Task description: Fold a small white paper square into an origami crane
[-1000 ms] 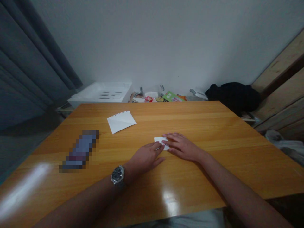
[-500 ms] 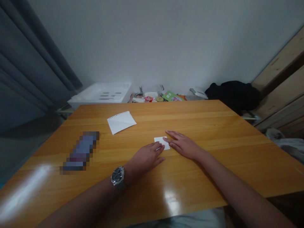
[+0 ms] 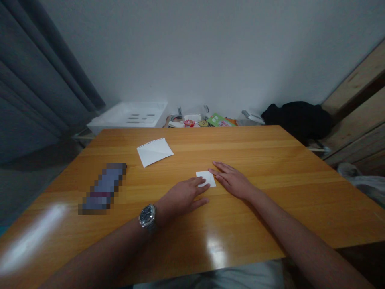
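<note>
Head view, centre of frame. The small folded paper [image 3: 206, 178] lies flat on the wooden table [image 3: 270, 160], just right of centre, between my two hands.

- Left hand [image 3: 183, 196]: palm down, fingers straight and close together, tips on the paper's lower left edge. I judge this pins it against the slick tabletop. Watch [image 3: 147, 215] on that wrist.
- Right hand [image 3: 233, 180]: flat, fingers slightly spread, tips touching the paper's right edge. Nothing is pinched.
- A larger white sheet [image 3: 155, 151] lies well apart, upper left of centre; a blurred-out object [image 3: 102, 188] sits at left.

Against a second ago, the right hand has slid off the paper towards the right, so more white is showing. The left hand has barely shifted.
</note>
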Available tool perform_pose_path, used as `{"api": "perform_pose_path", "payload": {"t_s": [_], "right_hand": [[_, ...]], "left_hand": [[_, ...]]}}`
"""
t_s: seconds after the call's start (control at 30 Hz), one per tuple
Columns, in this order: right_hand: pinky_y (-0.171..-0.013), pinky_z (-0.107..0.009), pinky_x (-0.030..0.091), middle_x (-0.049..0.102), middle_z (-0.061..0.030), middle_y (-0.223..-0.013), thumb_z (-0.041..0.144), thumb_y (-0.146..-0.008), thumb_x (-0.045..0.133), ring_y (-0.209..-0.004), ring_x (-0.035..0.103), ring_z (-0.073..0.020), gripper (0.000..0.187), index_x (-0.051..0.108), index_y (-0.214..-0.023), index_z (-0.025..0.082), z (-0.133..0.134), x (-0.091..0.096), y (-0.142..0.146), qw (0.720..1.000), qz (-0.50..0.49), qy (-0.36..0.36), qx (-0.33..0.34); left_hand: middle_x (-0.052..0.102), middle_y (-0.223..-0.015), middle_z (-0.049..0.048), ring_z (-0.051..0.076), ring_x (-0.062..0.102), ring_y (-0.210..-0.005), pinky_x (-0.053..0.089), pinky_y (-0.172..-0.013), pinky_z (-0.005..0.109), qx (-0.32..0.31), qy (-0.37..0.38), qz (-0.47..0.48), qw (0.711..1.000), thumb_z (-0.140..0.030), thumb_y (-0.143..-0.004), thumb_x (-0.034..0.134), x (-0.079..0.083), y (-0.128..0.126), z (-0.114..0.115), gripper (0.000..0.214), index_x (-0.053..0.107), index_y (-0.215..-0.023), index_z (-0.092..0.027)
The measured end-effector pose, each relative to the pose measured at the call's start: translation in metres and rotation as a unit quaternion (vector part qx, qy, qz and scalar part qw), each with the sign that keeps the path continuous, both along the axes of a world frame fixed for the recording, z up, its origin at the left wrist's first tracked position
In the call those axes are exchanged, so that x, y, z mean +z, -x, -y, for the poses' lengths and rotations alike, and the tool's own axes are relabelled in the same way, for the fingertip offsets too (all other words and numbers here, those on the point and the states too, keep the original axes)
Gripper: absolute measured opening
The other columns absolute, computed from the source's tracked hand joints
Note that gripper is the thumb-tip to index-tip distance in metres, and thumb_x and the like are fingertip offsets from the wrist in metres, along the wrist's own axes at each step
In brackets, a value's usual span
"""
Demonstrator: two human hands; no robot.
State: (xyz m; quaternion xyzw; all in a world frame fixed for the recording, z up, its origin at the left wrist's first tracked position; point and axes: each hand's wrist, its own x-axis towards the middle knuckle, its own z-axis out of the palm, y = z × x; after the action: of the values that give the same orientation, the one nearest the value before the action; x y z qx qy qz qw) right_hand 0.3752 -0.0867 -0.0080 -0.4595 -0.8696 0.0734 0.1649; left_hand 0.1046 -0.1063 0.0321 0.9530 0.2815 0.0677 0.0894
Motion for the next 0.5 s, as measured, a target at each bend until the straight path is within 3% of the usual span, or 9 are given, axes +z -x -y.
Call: {"api": "perform_pose_path", "payload": {"t_s": [0.5], "right_hand": [[-0.118, -0.051, 0.034, 0.036, -0.0094, -0.159, 0.042, -0.106, 0.034, -0.145, 0.037, -0.0266, 0.047, 0.048, -0.148, 0.027, 0.0014, 0.0005, -0.0010, 1.000, 0.002, 0.002, 0.009]], "left_hand": [[0.047, -0.152, 0.0100, 0.028, 0.052, -0.133, 0.044, -0.109, 0.043, -0.019, 0.036, 0.039, 0.998, -0.050, -0.099, 0.048, -0.0019, 0.0093, -0.0037, 0.048, 0.054, -0.142, -0.030]]}}
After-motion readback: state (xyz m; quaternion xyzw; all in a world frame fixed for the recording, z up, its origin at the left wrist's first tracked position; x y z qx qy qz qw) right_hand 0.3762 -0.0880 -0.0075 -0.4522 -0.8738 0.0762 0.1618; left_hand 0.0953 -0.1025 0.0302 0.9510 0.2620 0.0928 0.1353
